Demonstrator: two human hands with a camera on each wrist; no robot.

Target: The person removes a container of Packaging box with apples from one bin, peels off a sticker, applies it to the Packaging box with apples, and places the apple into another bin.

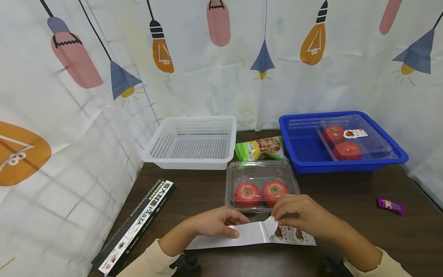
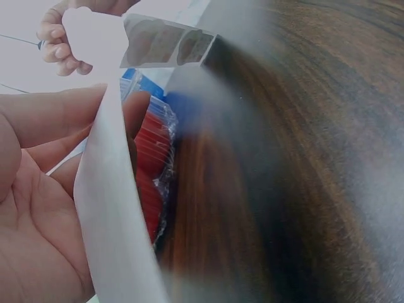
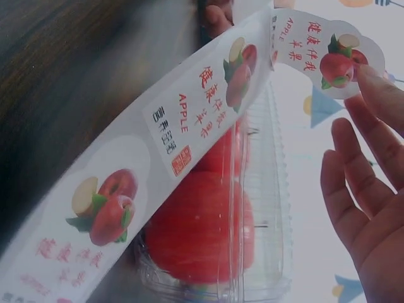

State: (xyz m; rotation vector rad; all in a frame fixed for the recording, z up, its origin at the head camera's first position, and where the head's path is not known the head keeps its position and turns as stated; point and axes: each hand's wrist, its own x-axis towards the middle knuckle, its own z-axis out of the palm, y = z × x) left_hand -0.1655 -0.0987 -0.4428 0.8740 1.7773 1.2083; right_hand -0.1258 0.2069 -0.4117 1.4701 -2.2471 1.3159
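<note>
My left hand (image 1: 212, 223) pinches a long white strip of stickers (image 1: 247, 234) between thumb and fingers, above the dark table. Thumb and fingertips of my right hand (image 1: 308, 215) pinch an apple sticker (image 3: 303, 53), which stands partly lifted off the strip. In the right wrist view, apple pictures and the word APPLE are printed on strip and sticker. Just beyond the hands lies a clear plastic clamshell box (image 1: 259, 171), closed, with two red fruits (image 1: 247, 194) inside. The strip hides part of this box in the right wrist view.
Behind stand a white basket (image 1: 194, 164) and a blue basket (image 1: 346, 167), the latter holding another fruit box (image 1: 375, 144) with a sticker. A green food bag (image 1: 247, 151) lies between them. A black pasta box (image 1: 138, 227) is at left, a purple packet (image 1: 391, 206) at right.
</note>
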